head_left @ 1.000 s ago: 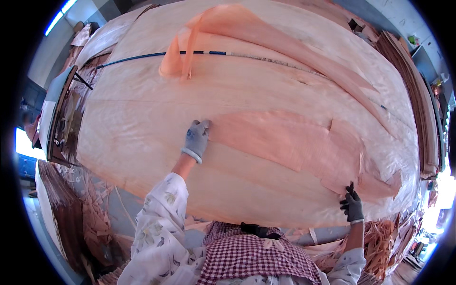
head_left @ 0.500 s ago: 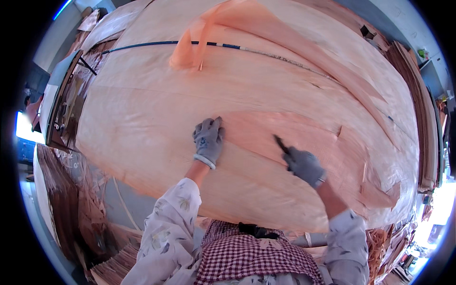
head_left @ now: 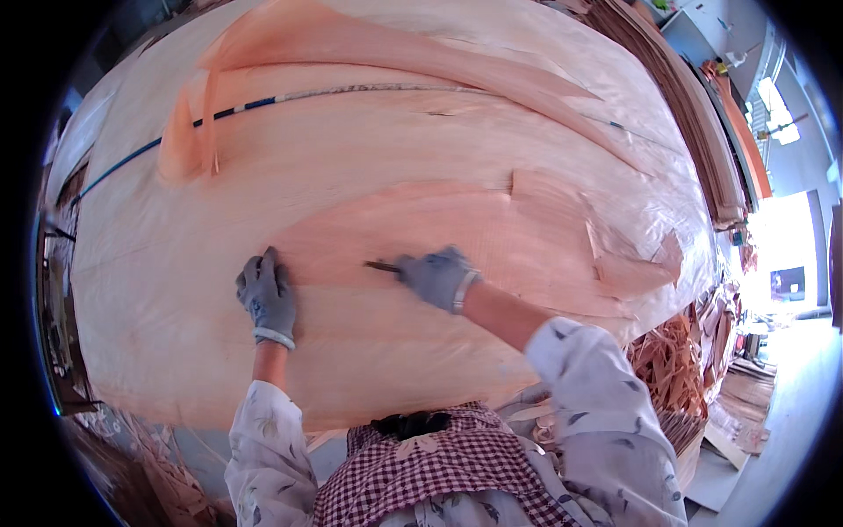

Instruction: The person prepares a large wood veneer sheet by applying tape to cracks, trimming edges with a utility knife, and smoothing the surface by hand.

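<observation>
My left hand [head_left: 265, 294], in a grey glove, rests fingers down with slightly bent, separated fingers at the left tip of a thin pink veneer piece [head_left: 474, 228] with torn right edges. My right hand [head_left: 436, 277], gloved and blurred, grips a thin dark blade-like tool [head_left: 379, 265] over that piece, pointing toward my left hand. Both lie over a large pale sheet [head_left: 158, 325] covering the work surface. Beyond them a folded orange-pink veneer strip [head_left: 378, 44] lies across a long striped rod [head_left: 259, 104].
Stacked veneer sheets [head_left: 659, 79] line the right side. Tangled scraps [head_left: 667, 369] lie by the near right edge, more [head_left: 158, 474] below left. A dark frame [head_left: 61, 351] stands at the left. A bright doorway [head_left: 790, 250] is at the far right.
My right hand has come from the piece's lower right to its middle, with the tool angled leftward. The view has turned rightward; my left hand stays at the piece's left end.
</observation>
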`<state>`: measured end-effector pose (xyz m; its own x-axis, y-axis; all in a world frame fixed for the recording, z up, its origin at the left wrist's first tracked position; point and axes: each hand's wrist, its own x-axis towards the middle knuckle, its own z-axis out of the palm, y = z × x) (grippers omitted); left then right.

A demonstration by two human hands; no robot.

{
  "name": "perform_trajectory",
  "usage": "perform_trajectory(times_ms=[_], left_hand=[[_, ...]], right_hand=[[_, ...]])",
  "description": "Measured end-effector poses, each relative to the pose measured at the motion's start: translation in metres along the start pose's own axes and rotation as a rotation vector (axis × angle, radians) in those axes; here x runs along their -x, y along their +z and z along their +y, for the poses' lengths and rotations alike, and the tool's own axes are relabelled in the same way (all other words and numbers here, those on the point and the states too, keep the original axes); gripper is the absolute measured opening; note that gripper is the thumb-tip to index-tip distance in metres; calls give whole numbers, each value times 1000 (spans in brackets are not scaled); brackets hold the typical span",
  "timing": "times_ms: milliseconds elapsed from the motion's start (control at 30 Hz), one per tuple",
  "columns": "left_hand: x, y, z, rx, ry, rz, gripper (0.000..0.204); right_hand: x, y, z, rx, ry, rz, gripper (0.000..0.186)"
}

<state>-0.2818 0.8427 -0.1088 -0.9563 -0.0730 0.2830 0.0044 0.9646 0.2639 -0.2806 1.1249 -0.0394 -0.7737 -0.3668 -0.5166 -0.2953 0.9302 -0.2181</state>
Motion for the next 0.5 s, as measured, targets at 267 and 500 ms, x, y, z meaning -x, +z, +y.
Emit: perform_trajectory(times_ms=[267, 500], left_hand=[[2, 2, 71, 159, 271, 51, 34], [22, 20, 148, 31, 300, -164, 39]], right_hand=[[43, 18, 34, -19, 130, -44, 21], [64, 29, 73, -14, 63, 24, 21]])
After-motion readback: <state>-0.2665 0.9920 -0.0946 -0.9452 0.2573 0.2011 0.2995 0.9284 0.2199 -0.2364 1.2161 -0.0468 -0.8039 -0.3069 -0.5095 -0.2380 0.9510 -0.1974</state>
